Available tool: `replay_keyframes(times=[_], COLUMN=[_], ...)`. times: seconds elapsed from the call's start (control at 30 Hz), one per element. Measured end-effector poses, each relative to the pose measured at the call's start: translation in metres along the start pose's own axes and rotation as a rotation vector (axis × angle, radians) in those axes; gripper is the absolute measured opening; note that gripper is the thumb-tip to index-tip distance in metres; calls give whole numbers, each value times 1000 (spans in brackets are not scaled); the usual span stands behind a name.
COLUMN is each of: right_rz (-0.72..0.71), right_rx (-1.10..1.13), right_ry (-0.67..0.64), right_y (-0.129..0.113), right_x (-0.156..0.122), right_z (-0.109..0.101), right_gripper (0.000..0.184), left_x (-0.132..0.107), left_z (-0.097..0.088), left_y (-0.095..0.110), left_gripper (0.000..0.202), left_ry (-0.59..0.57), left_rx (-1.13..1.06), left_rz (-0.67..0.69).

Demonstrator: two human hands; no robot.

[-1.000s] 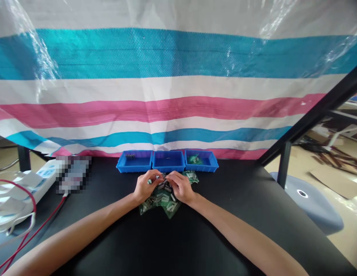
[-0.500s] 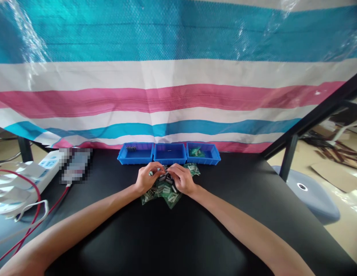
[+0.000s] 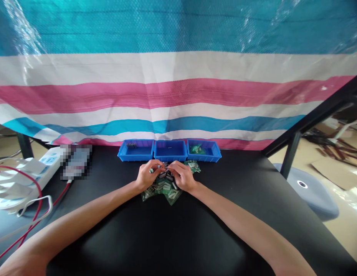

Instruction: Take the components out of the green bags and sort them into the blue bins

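Observation:
My left hand (image 3: 146,176) and my right hand (image 3: 182,177) meet over a pile of small green circuit boards (image 3: 167,188) on the black table (image 3: 172,237). Both hands are curled, fingertips pinched together on a small board piece (image 3: 164,170) between them; its details are too small to make out. Just behind the hands stand three blue trays in a row: the left tray (image 3: 135,150) holds a few dark parts, the middle tray (image 3: 170,150) one small part, the right tray (image 3: 204,150) green pieces.
A striped blue, pink and white tarp (image 3: 178,76) hangs behind the table. At the left lie a white power strip (image 3: 37,168), white cables and a red cable (image 3: 31,222). A black frame post (image 3: 289,161) and a grey stool (image 3: 308,195) stand at the right.
The view has tilted down a little, so the trays and hands sit higher in the frame. Both hands stay together over the board pile, fingers working slightly.

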State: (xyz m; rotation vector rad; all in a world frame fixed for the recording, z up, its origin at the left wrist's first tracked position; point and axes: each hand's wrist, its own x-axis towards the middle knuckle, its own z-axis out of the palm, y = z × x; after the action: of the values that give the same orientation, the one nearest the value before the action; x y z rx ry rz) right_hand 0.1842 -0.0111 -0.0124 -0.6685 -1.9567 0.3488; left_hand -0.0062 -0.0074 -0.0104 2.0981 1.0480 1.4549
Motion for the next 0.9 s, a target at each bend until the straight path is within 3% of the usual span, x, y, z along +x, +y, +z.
replay_keyframes(times=[0.9], right_rz=[3], right_rx=[-8], right_ry=[4], right_y=[-3], right_x=[1], right_z=[-1], right_gripper=[18], left_x=[0], left_z=[1], left_y=[-3], left_gripper=[20], left_ry=[-4], left_rx=[-83], left_rz=[-40])
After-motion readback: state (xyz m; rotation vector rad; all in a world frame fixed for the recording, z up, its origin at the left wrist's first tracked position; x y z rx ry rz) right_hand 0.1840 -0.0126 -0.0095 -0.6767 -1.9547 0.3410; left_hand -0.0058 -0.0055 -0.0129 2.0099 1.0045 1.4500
